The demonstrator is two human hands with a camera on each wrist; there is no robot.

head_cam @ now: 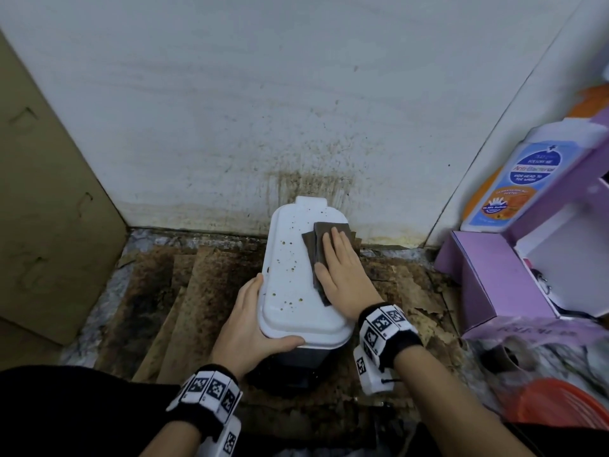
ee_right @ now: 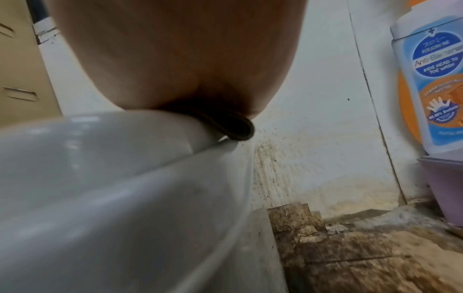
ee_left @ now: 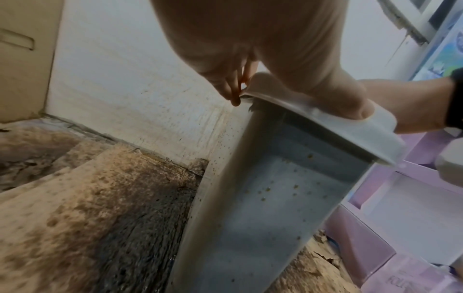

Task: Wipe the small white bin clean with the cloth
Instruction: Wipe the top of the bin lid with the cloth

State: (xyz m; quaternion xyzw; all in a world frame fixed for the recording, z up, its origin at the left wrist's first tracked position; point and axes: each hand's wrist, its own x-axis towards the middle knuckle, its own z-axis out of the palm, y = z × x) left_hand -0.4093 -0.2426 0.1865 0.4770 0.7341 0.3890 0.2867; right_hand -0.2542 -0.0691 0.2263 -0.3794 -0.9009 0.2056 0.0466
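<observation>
Surroundings: a cardboard panel point(head_cam: 49, 206) leans to the left of the working area; a purple box point(head_cam: 487, 278) and a bottle point(head_cam: 514, 183) labelled anti-bacterial wash stand to the right, the bottle resting on top of the box. A stained white wall point(head_cam: 263, 110) rises directly behind, and soiled, peeling board point(head_cam: 184, 291) covers the floor.

The small white bin point(head_cam: 296, 275) stands on that floor, its back close to the wall, with open floor between it and the cardboard and a narrower gap toward the purple box. Its lid is oblong, the long axis running from the person toward the wall; brown specks dot the lid's left half and, in the left wrist view, the bin's side.

The left hand point(head_cam: 250, 328) clasps the lid's near left corner, thumb lying along the front rim and fingers wrapped along the left edge. The right hand point(head_cam: 342, 268) lies flat, fingers straight and close together, pressing the dark cloth point(head_cam: 321, 245) onto the lid's right far portion. The cloth's folded edge overhangs the lid's right rim.
</observation>
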